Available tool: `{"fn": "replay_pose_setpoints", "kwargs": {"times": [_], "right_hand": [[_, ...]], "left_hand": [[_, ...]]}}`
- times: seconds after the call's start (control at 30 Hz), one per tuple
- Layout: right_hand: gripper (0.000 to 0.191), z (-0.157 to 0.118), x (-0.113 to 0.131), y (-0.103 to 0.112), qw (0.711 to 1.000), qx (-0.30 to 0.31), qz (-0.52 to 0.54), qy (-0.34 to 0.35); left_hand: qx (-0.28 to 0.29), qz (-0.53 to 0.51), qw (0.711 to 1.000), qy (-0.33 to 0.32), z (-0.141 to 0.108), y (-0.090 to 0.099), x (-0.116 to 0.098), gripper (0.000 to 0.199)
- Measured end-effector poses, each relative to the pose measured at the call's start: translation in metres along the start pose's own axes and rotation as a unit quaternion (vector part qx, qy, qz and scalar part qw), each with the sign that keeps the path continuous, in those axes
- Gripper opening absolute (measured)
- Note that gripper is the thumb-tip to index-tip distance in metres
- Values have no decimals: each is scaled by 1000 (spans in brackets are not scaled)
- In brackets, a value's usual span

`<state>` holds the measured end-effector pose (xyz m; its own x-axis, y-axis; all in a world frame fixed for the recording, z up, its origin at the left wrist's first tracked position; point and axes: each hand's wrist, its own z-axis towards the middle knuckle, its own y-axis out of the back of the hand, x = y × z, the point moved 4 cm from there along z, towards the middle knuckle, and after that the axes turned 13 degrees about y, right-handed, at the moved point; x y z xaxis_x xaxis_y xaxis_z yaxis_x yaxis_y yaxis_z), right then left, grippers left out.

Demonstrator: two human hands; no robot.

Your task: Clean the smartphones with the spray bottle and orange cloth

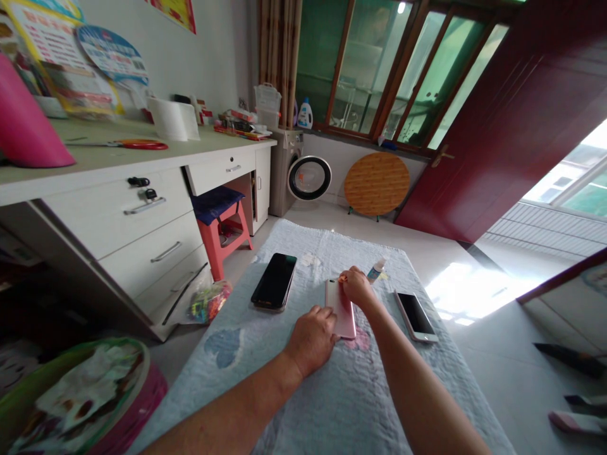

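Note:
A pink smartphone (345,323) lies back side up on the light blue quilted cloth. My left hand (312,336) grips its lower left edge, with the fingers curled over it. At the phone's upper end, near the camera lens, my right hand (356,284) has its fingers pinched together against the back; what they hold, if anything, is hidden. Just beyond my right hand a small clear spray bottle (377,270) with a blue label lies tilted on the cloth. A black smartphone (275,281) rests to the left, and a white smartphone (416,316) with a dark screen to the right.
The cloth (227,392) covers the surface before me. At the lower left stands a waste basket (154,379) with used tissues. A white desk (142,227) bears scissors (142,145) and a paper roll (173,120). A red stool (215,249) stands under it.

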<state>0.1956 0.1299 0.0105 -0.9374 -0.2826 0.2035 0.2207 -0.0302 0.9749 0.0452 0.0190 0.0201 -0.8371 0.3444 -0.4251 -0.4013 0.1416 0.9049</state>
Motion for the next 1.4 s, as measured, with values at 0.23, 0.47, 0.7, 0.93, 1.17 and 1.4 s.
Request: {"fn": "replay_pose_setpoints", "kwargs": {"times": [0.23,0.47,0.7,0.93,1.17,1.4], "right_hand": [[31,-10,-4,2,999,-39,12,-33],[27,-15,-10,3,997,-55,30,-46],[26,-25,-4,8,995,-58,54,-58],[27,-38,0,8,993,-63,56,-84],[28,-38,1,3,989,-83,35,-121],[25,-16,-2,8,989,-74,42,-125]], "left_hand": [[1,2,1000,-5,0,-1,1,17],[-3,3,1000,-7,1,-4,2,19],[-2,1,1000,-6,1,-4,2,19],[3,6,1000,-2,1,-5,2,19],[-13,11,1000,-10,2,-5,2,18],[4,7,1000,4,2,-5,2,21]]}}
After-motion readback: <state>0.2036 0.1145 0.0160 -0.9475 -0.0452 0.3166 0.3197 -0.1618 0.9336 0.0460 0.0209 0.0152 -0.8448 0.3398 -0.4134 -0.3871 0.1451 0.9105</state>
